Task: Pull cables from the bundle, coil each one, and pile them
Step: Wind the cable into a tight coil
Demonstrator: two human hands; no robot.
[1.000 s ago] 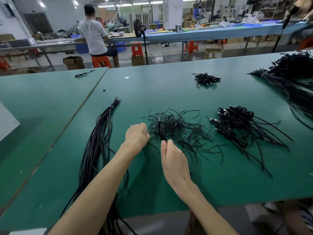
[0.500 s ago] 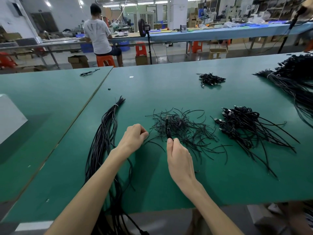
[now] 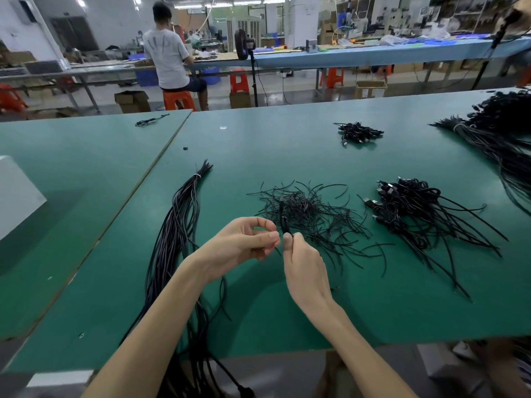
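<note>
Two hands are brought together at the centre of the frame. The left hand (image 3: 247,239), seen a second ago knuckles-up beside the loose ties (image 3: 313,216), is now turned over and raised, and a thin tie seems to be pinched under its thumb and curled fingers. The folded cable (image 3: 284,224) is held upright, pinched in the right hand (image 3: 304,265). Binding is judged to be next. The cable is smooth and rubbery, the ties wiry and kinked. The long bundle (image 3: 178,239) is draped off the matte green table (image 3: 287,145) at lower left, and the finished pile (image 3: 416,214) is seen at right.
</note>
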